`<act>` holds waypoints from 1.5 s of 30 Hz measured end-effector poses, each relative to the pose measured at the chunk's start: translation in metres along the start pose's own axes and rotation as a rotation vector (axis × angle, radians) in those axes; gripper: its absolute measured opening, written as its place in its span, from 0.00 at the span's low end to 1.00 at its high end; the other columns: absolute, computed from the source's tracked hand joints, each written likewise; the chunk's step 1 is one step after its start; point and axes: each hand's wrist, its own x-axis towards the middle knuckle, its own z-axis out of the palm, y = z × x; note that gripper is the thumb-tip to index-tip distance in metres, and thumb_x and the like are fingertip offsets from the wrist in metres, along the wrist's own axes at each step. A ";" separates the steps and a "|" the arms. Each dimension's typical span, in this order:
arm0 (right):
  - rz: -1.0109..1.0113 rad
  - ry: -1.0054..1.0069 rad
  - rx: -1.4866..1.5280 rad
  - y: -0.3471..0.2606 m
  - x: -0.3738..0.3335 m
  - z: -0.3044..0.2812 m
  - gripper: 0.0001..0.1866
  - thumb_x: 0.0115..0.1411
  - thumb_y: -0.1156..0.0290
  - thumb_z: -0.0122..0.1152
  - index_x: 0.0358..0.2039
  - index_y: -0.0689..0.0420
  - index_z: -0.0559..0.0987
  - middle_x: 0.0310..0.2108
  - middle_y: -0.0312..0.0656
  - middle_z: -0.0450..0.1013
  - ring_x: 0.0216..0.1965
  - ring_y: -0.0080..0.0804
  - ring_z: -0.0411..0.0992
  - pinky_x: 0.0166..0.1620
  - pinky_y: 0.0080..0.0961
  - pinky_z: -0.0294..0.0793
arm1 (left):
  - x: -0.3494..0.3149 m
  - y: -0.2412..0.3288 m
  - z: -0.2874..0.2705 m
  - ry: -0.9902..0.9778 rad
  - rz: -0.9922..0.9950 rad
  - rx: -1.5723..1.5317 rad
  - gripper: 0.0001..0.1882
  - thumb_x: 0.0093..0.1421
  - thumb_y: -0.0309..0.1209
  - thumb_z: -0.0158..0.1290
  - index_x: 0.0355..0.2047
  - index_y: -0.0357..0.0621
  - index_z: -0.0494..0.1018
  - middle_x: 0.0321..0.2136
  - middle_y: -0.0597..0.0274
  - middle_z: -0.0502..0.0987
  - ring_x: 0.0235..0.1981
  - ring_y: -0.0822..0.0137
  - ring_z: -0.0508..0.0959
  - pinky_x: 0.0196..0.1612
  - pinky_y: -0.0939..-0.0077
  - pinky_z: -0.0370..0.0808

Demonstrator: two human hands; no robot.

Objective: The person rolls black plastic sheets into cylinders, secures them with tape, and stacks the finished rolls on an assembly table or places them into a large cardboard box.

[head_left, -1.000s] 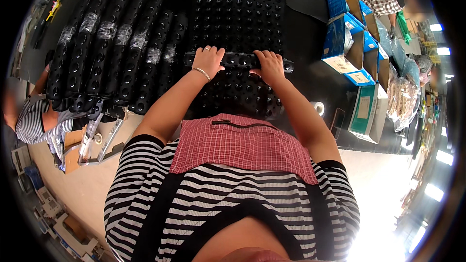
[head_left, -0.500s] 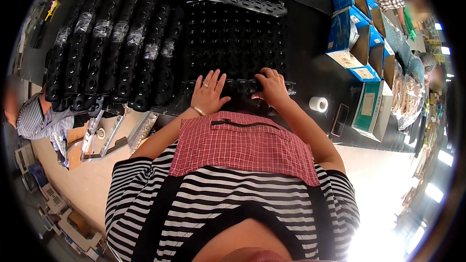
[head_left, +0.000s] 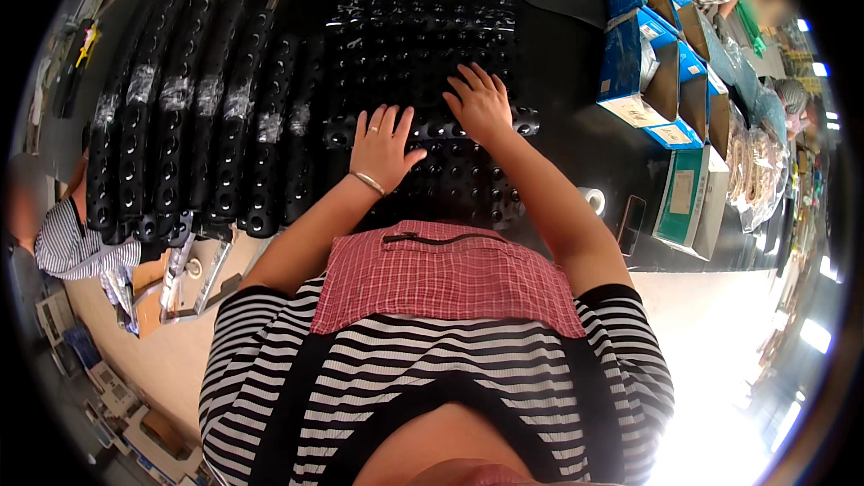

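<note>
A black dimpled plastic sheet lies on the dark table before me, with a rolled or folded band running across it. My left hand rests flat on the left part of this band, fingers spread. Farther to the right, my right hand lies over the band, its fingers stretched forward and apart above the sheet. Neither hand grips anything. More dimpled black sheet shows between the band and my apron. Whether it is the same sheet or one underneath, I cannot tell.
Several black dimpled rolls, bound with clear tape, lie side by side on the left. A white tape roll, partly behind my right forearm, and a phone lie right. Blue boxes and a green-white box stand beyond. Other people are nearby.
Both hands have moved away from my body, together with the band across the sheet. My right hand's bent fingers have stretched out. More dimpled sheet now shows near my apron.
</note>
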 end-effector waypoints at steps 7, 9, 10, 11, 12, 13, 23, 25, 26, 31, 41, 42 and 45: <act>-0.126 0.103 0.001 -0.017 -0.005 -0.027 0.33 0.59 0.49 0.68 0.62 0.48 0.74 0.62 0.42 0.71 0.65 0.42 0.66 0.67 0.45 0.59 | 0.054 -0.040 0.021 -0.258 -0.136 0.070 0.50 0.44 0.54 0.72 0.63 0.47 0.66 0.54 0.57 0.74 0.59 0.54 0.72 0.60 0.53 0.69; -0.125 0.020 -0.038 -0.007 -0.011 -0.029 0.37 0.52 0.52 0.73 0.62 0.46 0.73 0.57 0.40 0.73 0.62 0.42 0.68 0.65 0.44 0.61 | 0.070 -0.046 0.018 -0.331 -0.121 0.050 0.44 0.44 0.53 0.71 0.58 0.47 0.70 0.50 0.59 0.76 0.56 0.55 0.74 0.56 0.55 0.71; -0.126 -0.020 -0.057 -0.003 -0.011 -0.030 0.40 0.49 0.53 0.76 0.63 0.45 0.72 0.55 0.40 0.75 0.61 0.42 0.69 0.64 0.43 0.62 | 0.077 -0.047 0.015 -0.356 -0.107 0.050 0.41 0.45 0.53 0.71 0.55 0.47 0.71 0.49 0.59 0.77 0.55 0.55 0.75 0.55 0.55 0.72; -0.092 -0.004 -0.029 -0.002 -0.006 -0.028 0.40 0.44 0.57 0.80 0.59 0.44 0.74 0.48 0.37 0.76 0.55 0.40 0.71 0.60 0.42 0.65 | 0.079 -0.047 0.012 -0.381 -0.095 0.051 0.39 0.45 0.53 0.71 0.53 0.47 0.73 0.47 0.59 0.77 0.54 0.54 0.76 0.53 0.55 0.72; -0.094 -0.069 -0.044 0.002 -0.006 -0.029 0.39 0.44 0.57 0.79 0.59 0.44 0.75 0.47 0.37 0.76 0.54 0.41 0.71 0.59 0.42 0.65 | 0.077 -0.044 0.010 -0.371 -0.094 0.032 0.38 0.45 0.53 0.71 0.51 0.47 0.73 0.46 0.59 0.77 0.53 0.54 0.76 0.53 0.55 0.73; -0.094 -0.132 -0.049 0.001 -0.004 -0.034 0.38 0.44 0.56 0.79 0.58 0.45 0.75 0.46 0.37 0.76 0.54 0.41 0.71 0.59 0.42 0.65 | 0.072 -0.042 0.005 -0.366 -0.092 0.023 0.37 0.45 0.53 0.71 0.50 0.47 0.74 0.46 0.58 0.77 0.52 0.53 0.76 0.52 0.56 0.73; -0.130 -0.352 0.103 -0.027 -0.101 -0.039 0.39 0.44 0.57 0.79 0.59 0.47 0.75 0.47 0.37 0.75 0.55 0.41 0.70 0.60 0.43 0.64 | -0.084 0.019 -0.007 -0.197 -0.022 -0.104 0.49 0.55 0.55 0.63 0.71 0.43 0.58 0.68 0.50 0.63 0.71 0.51 0.60 0.70 0.41 0.53; -0.111 -0.309 0.160 -0.027 -0.093 -0.048 0.38 0.48 0.59 0.77 0.60 0.50 0.75 0.53 0.40 0.75 0.60 0.42 0.69 0.63 0.44 0.62 | -0.058 0.018 -0.006 -0.215 -0.128 -0.069 0.45 0.61 0.58 0.56 0.70 0.43 0.60 0.68 0.48 0.64 0.71 0.50 0.60 0.70 0.40 0.53; -0.084 -0.212 0.171 -0.025 -0.090 -0.050 0.37 0.49 0.60 0.76 0.60 0.51 0.75 0.54 0.40 0.74 0.61 0.42 0.68 0.64 0.45 0.61 | -0.039 0.011 0.001 -0.189 -0.144 -0.017 0.42 0.63 0.59 0.53 0.68 0.43 0.63 0.68 0.48 0.64 0.71 0.50 0.60 0.70 0.40 0.53; -0.057 -0.034 0.079 -0.043 -0.090 -0.041 0.39 0.56 0.61 0.71 0.67 0.52 0.67 0.68 0.42 0.64 0.71 0.44 0.58 0.71 0.52 0.52 | 0.039 -0.041 0.025 -0.173 -0.215 0.008 0.32 0.68 0.54 0.49 0.64 0.47 0.70 0.67 0.51 0.64 0.69 0.52 0.62 0.70 0.44 0.56; -0.046 -0.133 -0.068 -0.016 -0.005 -0.026 0.45 0.41 0.55 0.82 0.60 0.49 0.72 0.54 0.37 0.73 0.61 0.38 0.68 0.65 0.42 0.60 | 0.060 -0.061 -0.015 -0.394 0.001 -0.059 0.41 0.48 0.56 0.68 0.58 0.47 0.73 0.46 0.53 0.79 0.51 0.51 0.78 0.51 0.54 0.75; -0.041 -0.131 -0.037 -0.018 -0.006 -0.027 0.45 0.41 0.56 0.82 0.60 0.48 0.72 0.54 0.37 0.73 0.61 0.38 0.68 0.65 0.42 0.60 | 0.066 -0.064 -0.011 -0.457 -0.020 -0.049 0.42 0.46 0.56 0.69 0.58 0.48 0.72 0.46 0.53 0.78 0.50 0.51 0.78 0.50 0.54 0.75; -0.027 -0.120 0.036 -0.019 -0.023 -0.036 0.43 0.40 0.58 0.82 0.59 0.48 0.73 0.53 0.37 0.74 0.61 0.39 0.68 0.65 0.43 0.60 | 0.057 -0.045 -0.019 -0.485 -0.029 -0.003 0.43 0.45 0.55 0.70 0.57 0.48 0.71 0.44 0.53 0.77 0.48 0.53 0.78 0.47 0.54 0.74</act>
